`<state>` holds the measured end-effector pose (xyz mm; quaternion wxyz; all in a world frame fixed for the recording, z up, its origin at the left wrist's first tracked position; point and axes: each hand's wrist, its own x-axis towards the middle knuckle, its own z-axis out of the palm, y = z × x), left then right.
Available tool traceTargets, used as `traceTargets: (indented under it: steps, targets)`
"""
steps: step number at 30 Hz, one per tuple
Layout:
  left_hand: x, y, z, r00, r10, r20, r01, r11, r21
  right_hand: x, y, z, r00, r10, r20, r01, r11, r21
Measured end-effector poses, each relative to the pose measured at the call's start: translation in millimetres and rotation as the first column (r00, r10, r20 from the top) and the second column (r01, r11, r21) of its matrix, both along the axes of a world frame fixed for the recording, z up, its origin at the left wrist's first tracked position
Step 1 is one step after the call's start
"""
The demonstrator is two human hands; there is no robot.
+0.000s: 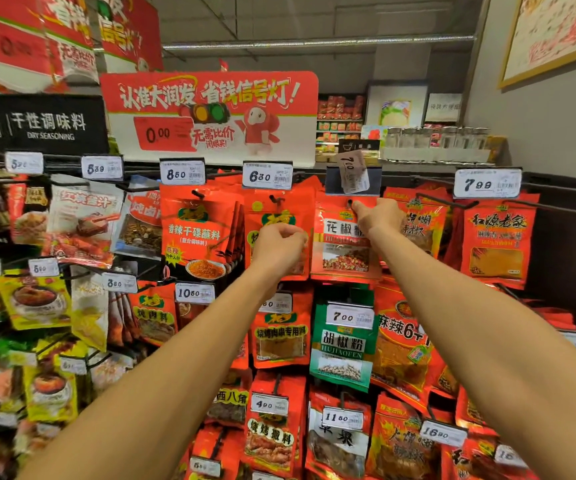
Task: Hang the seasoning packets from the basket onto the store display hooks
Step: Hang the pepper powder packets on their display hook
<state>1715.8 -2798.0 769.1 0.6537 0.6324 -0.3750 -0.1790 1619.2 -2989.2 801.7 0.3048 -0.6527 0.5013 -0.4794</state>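
My left hand (281, 245) is curled w/ fingers pinching the left edge of the glossy red foil seasoning packet w/ a clear window of chilli flakes (343, 242). My right hand (380, 214), just right of that, pinches the packet's top by its punched hole, right at the tip of the thin black wire display hook (350, 203).

Risks, as I judge them: hole misses the hook tip, so the packet slides off & drops; pushing hard could knock the crooked paper price slip (351, 170) loose from its dark holder above; the neighbouring red packets on the right could get dragged.

Can't see: the basket, nowhere in view; whether the hole is actually over the hook, since my fingers cover it; left shelves are blurred.
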Motion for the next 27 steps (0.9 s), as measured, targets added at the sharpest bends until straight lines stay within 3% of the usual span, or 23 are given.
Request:
traceTargets:
  steps: [4, 9, 12, 15, 18, 22, 27]
  targets:
    - [5, 14, -6, 0.998, -0.029, -0.061, 0.027, 0.999, -0.029, -11, 6, -12, 1.0, -0.004, -0.001, 0.004, 1.0, -0.009]
    - [17, 34, -24, 0.989, -0.084, -0.118, 0.087, 0.996, 0.02, -59, 51, -49, 0.999, -0.045, 0.023, 0.048, 0.981, -0.19]
    - [21, 46, -45, 0.976, -0.122, -0.178, 0.129, 0.991, 0.025, -82, 89, -71, 0.994, 0.043, 0.103, -0.018, 0.973, -0.232]
    - [21, 59, -80, 0.964, -0.156, -0.214, 0.172, 0.984, 0.057, -98, 125, -105, 0.943, 0.25, 0.218, -0.235, 0.967, -0.093]
    - [21, 71, -130, 0.946, -0.157, -0.284, 0.2, 0.971, 0.132, -112, 153, -159, 0.916, 0.317, 0.245, -0.348, 0.933, 0.095]
    - [14, 86, -217, 0.892, -0.115, -0.437, 0.25, 0.931, 0.265, -129, 182, -262, 0.94, 0.284, 0.187, -0.334, 0.872, 0.358]
    - [-1, 125, -343, 0.833, 0.038, -0.552, 0.286, 0.824, 0.489, -152, 228, -412, 0.973, 0.227, 0.035, -0.192, 0.723, 0.664]
